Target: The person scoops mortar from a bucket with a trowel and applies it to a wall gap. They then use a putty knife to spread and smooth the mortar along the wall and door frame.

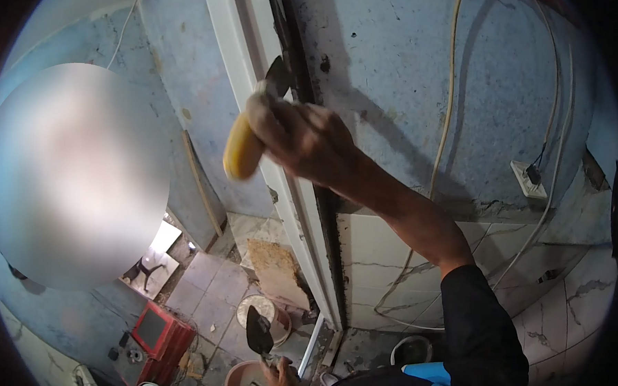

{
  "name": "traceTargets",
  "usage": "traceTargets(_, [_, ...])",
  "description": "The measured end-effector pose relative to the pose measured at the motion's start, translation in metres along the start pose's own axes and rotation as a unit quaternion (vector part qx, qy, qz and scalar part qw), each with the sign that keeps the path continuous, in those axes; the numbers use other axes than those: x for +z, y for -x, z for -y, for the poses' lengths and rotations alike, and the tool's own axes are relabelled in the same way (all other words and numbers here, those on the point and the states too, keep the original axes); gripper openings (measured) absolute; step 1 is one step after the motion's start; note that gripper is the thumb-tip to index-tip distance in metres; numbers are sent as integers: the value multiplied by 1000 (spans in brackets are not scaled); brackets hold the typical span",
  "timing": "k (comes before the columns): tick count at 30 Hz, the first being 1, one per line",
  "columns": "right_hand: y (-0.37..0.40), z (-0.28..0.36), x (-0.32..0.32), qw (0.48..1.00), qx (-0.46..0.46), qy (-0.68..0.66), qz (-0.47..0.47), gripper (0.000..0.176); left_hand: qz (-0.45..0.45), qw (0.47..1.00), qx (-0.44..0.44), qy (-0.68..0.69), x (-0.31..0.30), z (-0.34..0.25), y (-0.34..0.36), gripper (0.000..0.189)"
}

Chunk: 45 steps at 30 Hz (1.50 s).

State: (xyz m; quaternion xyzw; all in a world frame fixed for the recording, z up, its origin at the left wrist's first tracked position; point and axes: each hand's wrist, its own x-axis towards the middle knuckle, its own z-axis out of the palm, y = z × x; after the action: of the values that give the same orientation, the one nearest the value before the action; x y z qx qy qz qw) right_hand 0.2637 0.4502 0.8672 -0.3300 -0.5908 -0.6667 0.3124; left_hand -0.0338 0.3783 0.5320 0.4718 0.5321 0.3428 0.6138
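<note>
My right hand [304,141] is closed round the yellow handle [242,149] of a small trowel. Its dark blade [278,76] is at the gap between the white door frame [288,199] and the blue wall [390,79]. Lower down, my left hand [284,378] grips a second trowel [259,331], whose dark blade points up and bears some grey material. This blade overlaps a white bucket [276,316] in the view.
A pinkish tub [242,380] and a red toolbox [158,341] stand on the tiled floor [215,292]. A board [274,271] leans near the frame. Cables [444,130] hang down the wall past a socket [528,180]. A large blurred oval hides the left side.
</note>
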Motion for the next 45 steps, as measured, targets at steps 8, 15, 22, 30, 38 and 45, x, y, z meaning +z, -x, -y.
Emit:
traceTargets(8, [123, 95, -122, 892, 363, -260, 72, 41, 102, 989, 23, 104, 0, 5, -7, 40])
traceTargets(15, [221, 187, -181, 376, 727, -554, -150, 55, 289, 901, -134, 294, 30, -65, 45, 38])
traceTargets(22, [250, 191, -215, 747, 484, -444, 108, 41, 377, 797, -256, 395, 36, -69, 60, 37])
traceTargets(30, [245, 183, -225, 795, 403, -431, 138, 46, 384, 693, -330, 513, 45, -60, 70, 31])
traceTargets(38, [256, 161, -277, 770, 378, -470, 210, 39, 387, 615, -295, 620, 48, -51, 73, 34])
traceTargets(45, [290, 191, -320, 602, 633, -461, 155, 33, 471, 590, -159, 636, 58, -53, 69, 49])
